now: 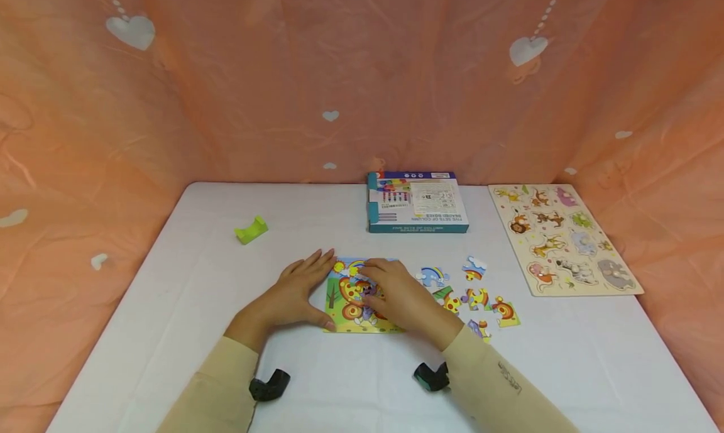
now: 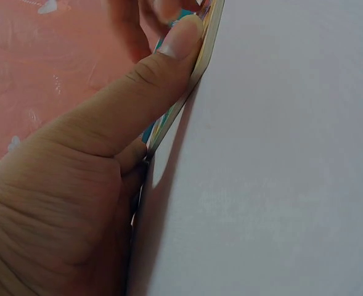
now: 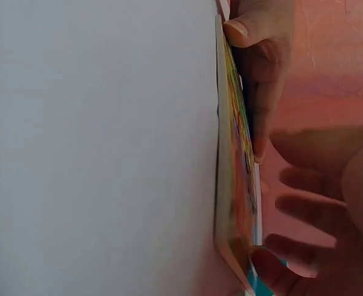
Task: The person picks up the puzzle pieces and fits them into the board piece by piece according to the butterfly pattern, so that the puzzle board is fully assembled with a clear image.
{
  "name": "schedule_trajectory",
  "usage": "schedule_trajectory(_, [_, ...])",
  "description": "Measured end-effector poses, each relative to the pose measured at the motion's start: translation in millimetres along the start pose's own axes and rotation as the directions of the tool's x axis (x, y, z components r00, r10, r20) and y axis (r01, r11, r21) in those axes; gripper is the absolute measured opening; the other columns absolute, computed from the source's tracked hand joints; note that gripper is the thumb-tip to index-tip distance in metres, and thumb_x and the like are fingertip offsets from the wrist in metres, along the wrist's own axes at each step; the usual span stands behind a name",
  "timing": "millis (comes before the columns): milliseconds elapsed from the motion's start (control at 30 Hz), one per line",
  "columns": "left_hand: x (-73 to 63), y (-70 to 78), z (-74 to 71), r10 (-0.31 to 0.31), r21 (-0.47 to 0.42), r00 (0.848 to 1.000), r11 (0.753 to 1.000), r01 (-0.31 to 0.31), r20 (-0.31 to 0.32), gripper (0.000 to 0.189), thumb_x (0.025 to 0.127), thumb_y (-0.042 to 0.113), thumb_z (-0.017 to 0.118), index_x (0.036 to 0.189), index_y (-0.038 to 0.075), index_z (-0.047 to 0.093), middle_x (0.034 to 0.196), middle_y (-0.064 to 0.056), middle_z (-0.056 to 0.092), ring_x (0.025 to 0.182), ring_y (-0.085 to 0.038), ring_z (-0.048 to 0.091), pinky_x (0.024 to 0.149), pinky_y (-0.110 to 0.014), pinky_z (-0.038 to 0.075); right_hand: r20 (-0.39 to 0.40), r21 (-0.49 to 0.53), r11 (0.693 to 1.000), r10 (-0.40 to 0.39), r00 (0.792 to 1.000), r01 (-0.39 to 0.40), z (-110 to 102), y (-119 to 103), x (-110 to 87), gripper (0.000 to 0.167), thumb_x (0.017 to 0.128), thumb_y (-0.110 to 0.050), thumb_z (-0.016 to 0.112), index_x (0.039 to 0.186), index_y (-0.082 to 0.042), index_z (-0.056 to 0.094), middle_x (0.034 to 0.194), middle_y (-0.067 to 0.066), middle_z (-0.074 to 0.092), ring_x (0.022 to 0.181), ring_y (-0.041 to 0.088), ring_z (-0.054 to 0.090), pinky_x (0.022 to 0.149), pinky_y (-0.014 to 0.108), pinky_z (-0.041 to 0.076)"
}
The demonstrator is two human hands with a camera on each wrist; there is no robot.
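Observation:
A small jigsaw board [image 1: 367, 317] with a bright cartoon picture lies flat on the white table. My left hand [image 1: 294, 293] rests along its left side, fingers stretched toward the back and the thumb [image 2: 159, 68] on the near left corner. Over the right part of the board, my right hand [image 1: 404, 298] touches the picture with loosely bent, spread fingers; no piece shows between them. Part of the picture is hidden beneath this hand. Loose jigsaw pieces, among them a rainbow piece [image 1: 432, 276] and a snail-shell piece [image 1: 505, 312], lie just right of the board.
Behind the board stands a flat blue and white box [image 1: 418, 203]. A wooden animal puzzle [image 1: 520, 257] lies at the right table edge, and a lime-green curved block [image 1: 251, 230] at the back left. Orange curtains [image 1: 339, 75] enclose the table's back and sides.

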State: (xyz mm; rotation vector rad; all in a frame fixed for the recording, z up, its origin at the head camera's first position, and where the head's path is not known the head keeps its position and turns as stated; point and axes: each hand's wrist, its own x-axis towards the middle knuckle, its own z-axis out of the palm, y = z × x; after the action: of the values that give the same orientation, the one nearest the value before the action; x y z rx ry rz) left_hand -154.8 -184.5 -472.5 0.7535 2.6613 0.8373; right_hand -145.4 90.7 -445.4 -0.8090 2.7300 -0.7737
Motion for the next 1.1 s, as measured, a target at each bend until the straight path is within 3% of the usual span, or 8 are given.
schedule_trajectory(67, [-0.4, 0.3, -0.1, 0.001, 0.003, 1.0, 1.0, -0.001, -0.001, 0.138, 0.067, 0.062, 0.098, 0.172, 0.004, 0.029, 0.18, -0.007, 0.017, 0.166, -0.031, 0.006, 0.13, -0.059, 0.006, 0.067, -0.098, 0.994, -0.044, 0.997, 0.051, -2, 0, -4.9, 0.061, 0.106, -0.032, 0.076, 0.16, -0.01, 0.057, 0.169, 0.007, 0.046, 0.156, 0.036, 0.037, 0.12, 0.059, 0.039])
schedule_trajectory(167, [-0.6, -0.4, -0.1, -0.005, 0.014, 1.0, 1.0, 0.005, 0.003, 0.138, 0.068, 0.063, 0.098, 0.172, 0.004, 0.028, 0.18, -0.008, 0.016, 0.166, -0.03, 0.005, 0.13, -0.058, 0.006, 0.152, -0.193, 0.978, -0.045, 0.987, 0.075, -2, -1, -9.5, 0.067, 0.109, -0.041, 0.069, 0.166, -0.014, 0.049, 0.175, 0.002, 0.035, 0.163, 0.037, 0.02, 0.12, 0.062, 0.036])
schedule_trajectory(333, [-0.7, -1.1, 0.0, -0.006, 0.014, 1.0, 1.0, 0.006, 0.006, 0.137, 0.069, 0.063, 0.097, 0.172, 0.004, 0.028, 0.18, -0.009, 0.016, 0.166, -0.031, 0.005, 0.13, -0.058, 0.006, 0.205, -0.254, 0.964, -0.026, 0.978, 0.078, 2, -5, -8.2, 0.07, 0.111, -0.051, 0.06, 0.169, -0.017, 0.044, 0.176, 0.001, 0.031, 0.165, 0.036, 0.012, 0.119, 0.061, 0.031])
schedule_trajectory(567, [-1.1, 0.1, 0.4, -0.002, 0.025, 1.0, 1.0, 0.002, 0.009, 0.135, 0.071, 0.063, 0.096, 0.171, 0.003, 0.028, 0.18, -0.008, 0.016, 0.166, -0.031, 0.005, 0.13, -0.06, 0.007, 0.2, -0.215, 0.972, -0.047, 0.979, 0.091, 10, -13, 1.8, 0.073, 0.112, -0.058, 0.052, 0.171, -0.016, 0.04, 0.179, 0.0, 0.024, 0.165, 0.036, 0.009, 0.122, 0.065, 0.024])
schedule_trajectory(867, [-3.3, -0.7, 1.2, 0.002, 0.027, 1.0, 1.0, -0.003, 0.012, 0.134, 0.072, 0.062, 0.096, 0.171, 0.003, 0.029, 0.18, -0.008, 0.016, 0.166, -0.032, 0.005, 0.129, -0.06, 0.007, 0.183, -0.169, 0.981, -0.063, 0.981, 0.095, 15, -19, 9.0, 0.073, 0.111, -0.056, 0.057, 0.169, -0.013, 0.043, 0.179, 0.003, 0.025, 0.164, 0.041, 0.013, 0.119, 0.062, 0.028])
schedule_trajectory(1100, [-0.9, 0.1, 1.0, 0.0, 0.017, 1.0, 1.0, 0.0, 0.002, 0.134, 0.071, 0.059, 0.097, 0.171, 0.004, 0.029, 0.18, -0.008, 0.017, 0.166, -0.031, 0.006, 0.13, -0.059, 0.006, 0.066, 0.001, 0.999, -0.047, 0.997, 0.047, 7, -11, 9.0, 0.069, 0.11, -0.049, 0.062, 0.168, -0.016, 0.045, 0.177, 0.007, 0.031, 0.161, 0.034, 0.026, 0.121, 0.064, 0.026])
